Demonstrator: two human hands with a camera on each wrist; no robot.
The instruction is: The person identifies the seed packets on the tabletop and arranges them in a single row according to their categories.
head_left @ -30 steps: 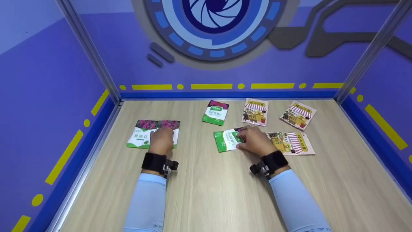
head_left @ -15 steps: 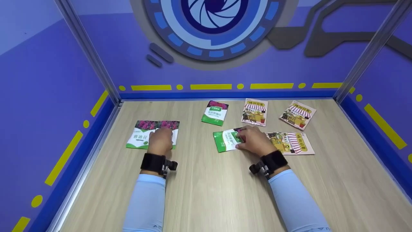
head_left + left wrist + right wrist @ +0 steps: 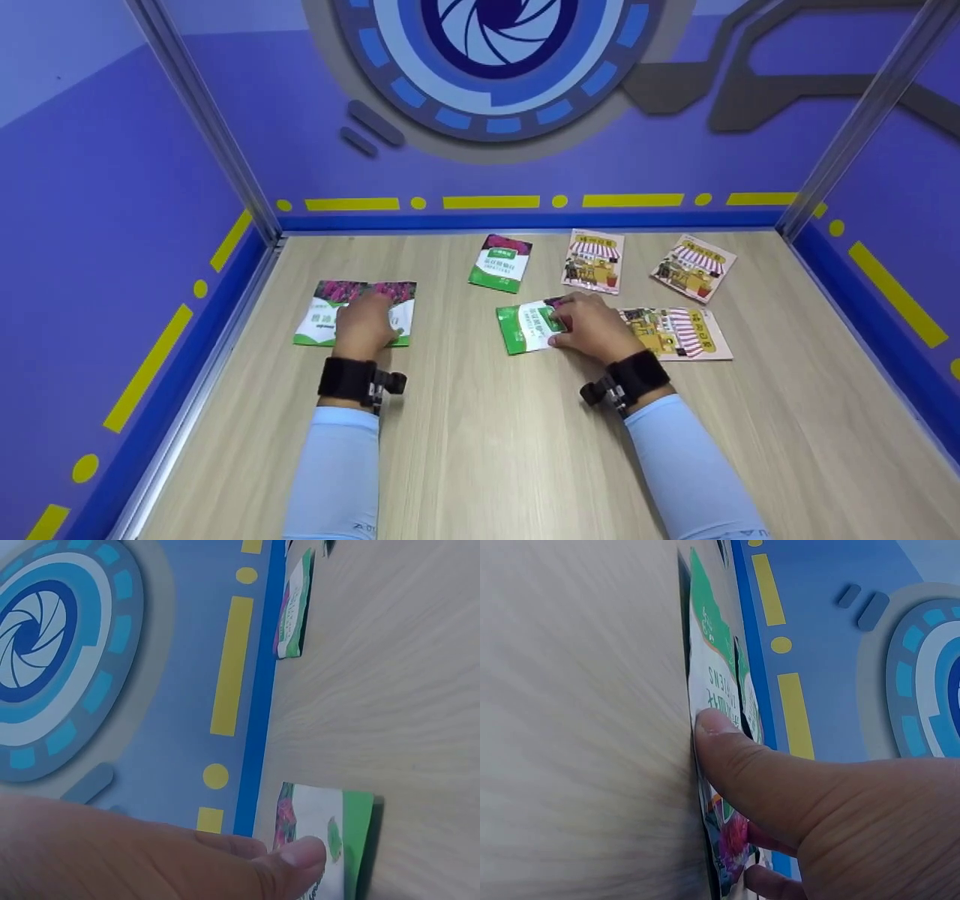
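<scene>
Two seed packets with pink flowers lie side by side at the left in the head view. My left hand [image 3: 364,325] rests over the right one [image 3: 406,298] and partly hides the left one [image 3: 324,321]. In the left wrist view its thumb [image 3: 304,853] lies on the packet face. Near the middle, my right hand [image 3: 594,325] holds a green-and-white seed packet [image 3: 519,330] between thumb and fingers, close to its flowered end. The right wrist view has this packet [image 3: 712,652] flat near the table, with the thumb [image 3: 720,739] across its face.
Another green-and-white packet [image 3: 501,262] lies behind, near the back wall. Two pink shop-picture packets, one upright [image 3: 594,261] and one tilted [image 3: 694,268], lie to its right. A further shop-picture packet [image 3: 686,334] lies sideways beside my right hand, partly covered.
My left hand has slid slightly left and toward me over the pair of packets, uncovering more of the right one. The right hand and its packet have stayed put.
</scene>
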